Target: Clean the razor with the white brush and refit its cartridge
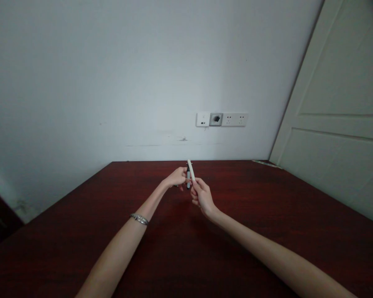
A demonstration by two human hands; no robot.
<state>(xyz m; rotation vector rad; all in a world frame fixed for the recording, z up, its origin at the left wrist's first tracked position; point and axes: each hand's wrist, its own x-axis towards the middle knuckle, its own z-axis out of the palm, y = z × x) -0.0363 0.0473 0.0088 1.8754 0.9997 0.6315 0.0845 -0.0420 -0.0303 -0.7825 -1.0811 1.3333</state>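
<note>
My left hand point(176, 178), wearing a silver bracelet point(139, 219) at the wrist, is closed around a slim black-and-grey tool point(188, 179) held upright over the table. The tool's exact kind is too small to make out. Between the thumb and fingers of my right hand point(202, 195) is a slender white stick-like piece point(190, 169). It leans slightly, its upper end at the top of the dark tool. The two things are close together, and I cannot tell whether they touch.
Under both hands spreads a dark red wooden table point(248, 203). Its far edge meets a pale wall point(143, 82) bearing sockets and a switch plate point(234, 119). A white panelled door point(338, 120) stands to the right. A thin flat strip point(265, 164) lies at the far right corner.
</note>
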